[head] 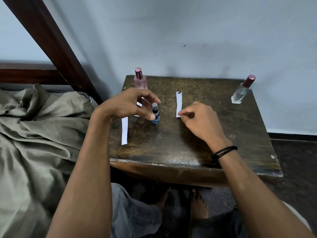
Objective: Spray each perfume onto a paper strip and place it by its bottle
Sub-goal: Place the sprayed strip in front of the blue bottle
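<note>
A small blue spray bottle (156,115) stands on the dark wooden table (188,148). My left hand (128,105) curls round it, thumb against its side and index finger arched over the cap. My right hand (200,121) pinches the near end of a white paper strip (178,103) that lies flat to the right of the blue bottle. A pink perfume bottle (140,80) stands at the back left corner, and a clear bottle with a pink cap (241,93) at the back right. A second strip (124,130) lies at the left edge. A third strip (139,104) is mostly hidden under my left hand.
The table stands against a pale blue wall (188,40). A bed with a rumpled olive sheet (34,126) and a dark wooden post (51,42) is close on the left. My knees and bare feet are under the table's front edge.
</note>
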`<act>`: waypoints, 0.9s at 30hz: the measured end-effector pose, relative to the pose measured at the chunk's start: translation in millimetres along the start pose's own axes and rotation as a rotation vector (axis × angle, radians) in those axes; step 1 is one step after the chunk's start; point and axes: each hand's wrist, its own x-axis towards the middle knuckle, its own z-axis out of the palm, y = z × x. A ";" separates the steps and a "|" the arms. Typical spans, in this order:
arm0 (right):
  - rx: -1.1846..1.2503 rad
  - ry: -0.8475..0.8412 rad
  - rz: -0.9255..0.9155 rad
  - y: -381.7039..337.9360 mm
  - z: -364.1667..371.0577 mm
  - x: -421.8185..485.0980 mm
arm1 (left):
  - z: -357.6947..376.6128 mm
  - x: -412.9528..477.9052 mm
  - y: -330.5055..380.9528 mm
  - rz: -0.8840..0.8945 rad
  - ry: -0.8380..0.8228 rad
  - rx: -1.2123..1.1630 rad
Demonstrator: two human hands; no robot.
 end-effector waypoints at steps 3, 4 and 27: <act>-0.050 -0.018 -0.035 -0.7 1.0 -1.3 | 0.5 1.8 -1.3 0.000 0.002 0.009; -0.057 -0.016 -0.040 -0.5 1.0 -1.1 | 0.7 2.3 -1.7 -0.003 0.000 0.008; -0.008 0.038 0.000 -0.9 -0.5 -0.3 | 12.5 10.6 2.6 0.012 0.019 0.161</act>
